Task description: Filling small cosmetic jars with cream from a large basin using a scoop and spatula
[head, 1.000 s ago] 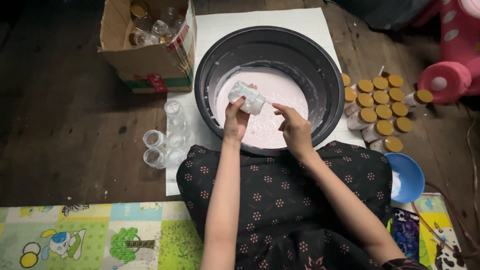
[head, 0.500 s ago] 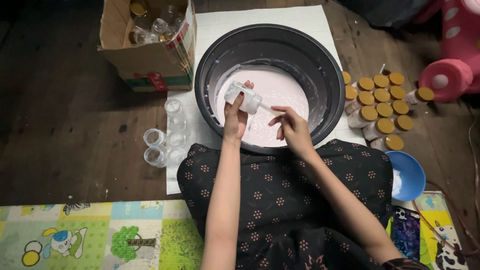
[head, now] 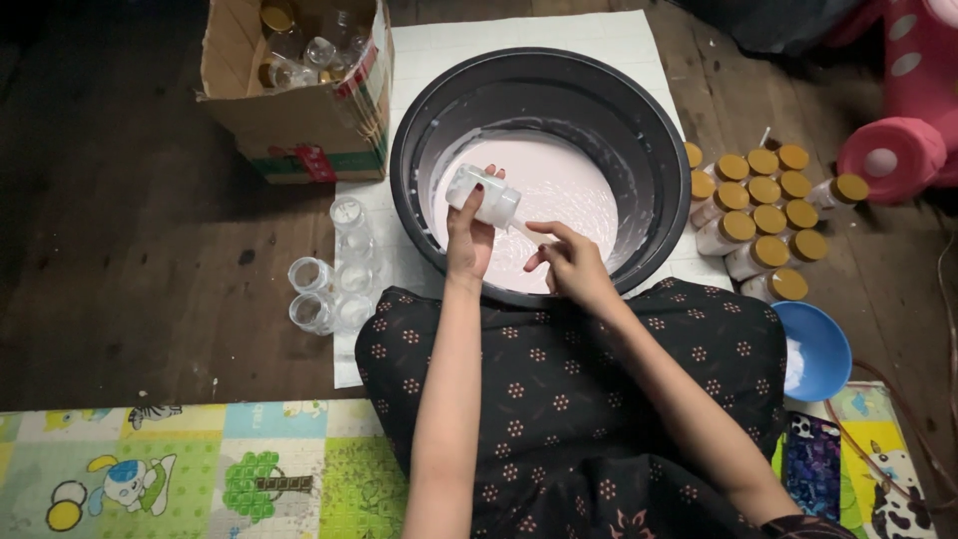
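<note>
Over at the left a cardboard box (head: 299,90) sits open with more clear bottles inside, and just right of it, on the white sheet (head: 439,50), a small cluster of empty clear bottles (head: 334,279) waits uncapped, some upright and some lying down. These look like the work yet to do. In the middle, the left hand (head: 469,240) is closed around a small bottle (head: 482,197), holding it tilted on its side over the pale pink liquid in the big black basin (head: 659,200); the bottle looks whitish, so it seems at least partly filled. The right hand (head: 571,265) hovers just beside it with fingers loosely curled and a fingertip toward the bottle's mouth; whether it pinches anything I cannot tell. Further right, a tight group of filled bottles with golden caps (head: 763,215) stands finished, more numerous than the empties. At the far right lies a blue bowl (head: 823,344). By my reckoning, well over half is done.
</note>
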